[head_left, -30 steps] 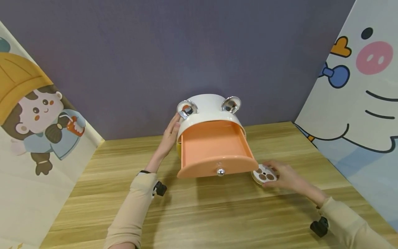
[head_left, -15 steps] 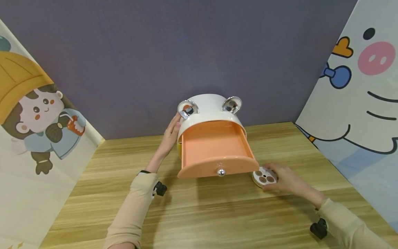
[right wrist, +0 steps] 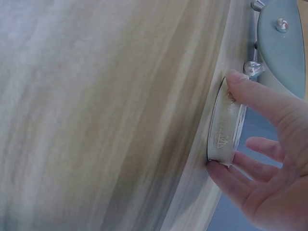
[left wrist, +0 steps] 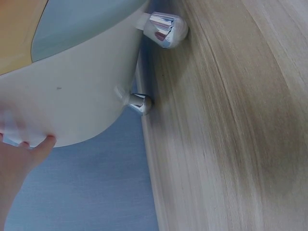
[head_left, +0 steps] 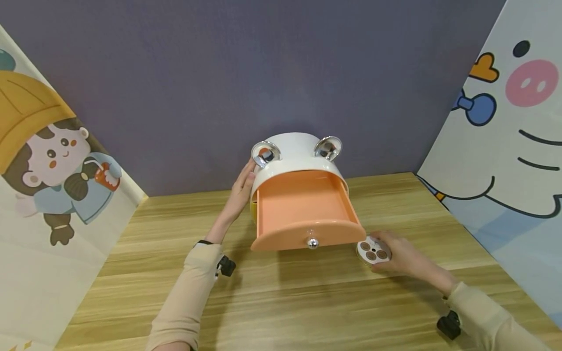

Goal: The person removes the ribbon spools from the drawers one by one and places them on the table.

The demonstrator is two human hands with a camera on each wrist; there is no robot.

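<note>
A white frog-like storage box [head_left: 294, 151] with two shiny round eyes stands at the table's back, its orange drawer [head_left: 307, 200] pulled out and bare inside. My left hand [head_left: 240, 191] rests against the box's left side; the left wrist view has its fingertips [left wrist: 48, 143] touching the white wall. To the right of the drawer front, my right hand [head_left: 401, 256] pinches a flat round white case [head_left: 373, 250] with several brown discs on top. Seen from the right wrist, thumb and fingers span the case's patterned rim [right wrist: 224, 127], close to the wood.
The wood-grain table [head_left: 285, 307] runs under everything. Behind the box rises a grey-purple wall [head_left: 272, 73], and printed cartoon panels stand at left [head_left: 66, 185] and right [head_left: 518, 170]. A silver knob [head_left: 312, 243] juts from the drawer front; shiny feet [left wrist: 166, 30] hold the box up.
My right hand and the round case have shifted slightly toward me, and the case's top shows a little more fully. The left hand, box and drawer stay put.
</note>
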